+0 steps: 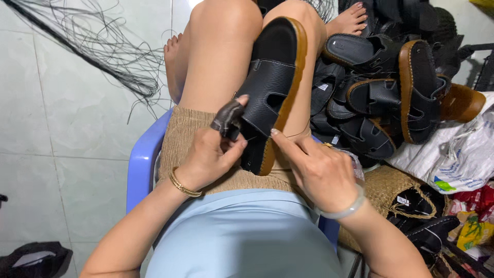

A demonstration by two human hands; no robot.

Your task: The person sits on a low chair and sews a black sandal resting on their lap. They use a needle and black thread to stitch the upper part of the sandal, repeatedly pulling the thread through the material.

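A black leather sandal [271,87] with a tan sole edge lies between my knees on my lap, toe pointing away. My left hand [213,152] grips its near strap edge; the forefinger wears a dark leather finger guard [228,117]. My right hand [316,167] rests on the sandal's right sole edge, forefinger pressed at the stitching near the heel, pinching a thin thread. I cannot make out a needle.
A heap of black sandals [383,90] with tan soles lies to the right. White plastic bags [458,154] and a woven basket [386,188] sit nearby. A bundle of black threads [98,46] sprawls on the tiled floor at left. I sit on a blue plastic chair [141,164].
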